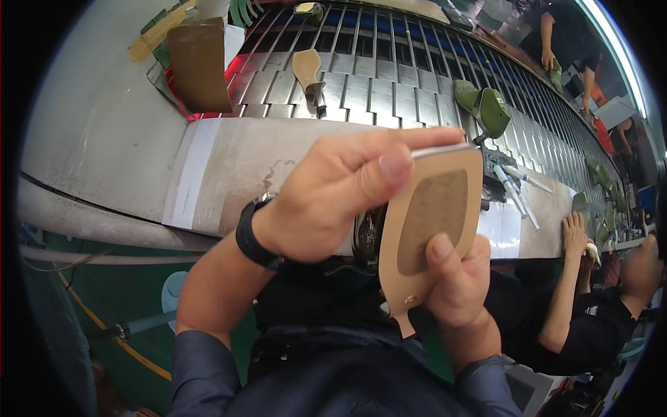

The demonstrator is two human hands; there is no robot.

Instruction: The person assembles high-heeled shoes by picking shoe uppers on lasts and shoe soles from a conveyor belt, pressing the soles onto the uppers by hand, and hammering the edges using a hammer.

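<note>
A tan shoe sole [438, 222] with a darker brown rough patch is held up before my body, its narrow end pointing down toward me. My left hand [340, 184] grips its far end, thumb on the near side and fingers stretched along the edge. Lower down, my right hand [458, 281] is wrapped round the sole's side, thumb on its face. A glossy dark brown thing [367, 236] shows just left of the sole; I cannot tell whether it is joined to it. What lies behind the sole is hidden.
Past the pale bench edge [243, 156] runs a metal conveyor [375, 76] carrying a tan-soled shoe [306, 67] and green shoes [492, 111]. Several pen-like tools [514, 187] lie at the right. A brown panel [199, 66] stands left. A co-worker's hand [574, 235] rests on the bench at right.
</note>
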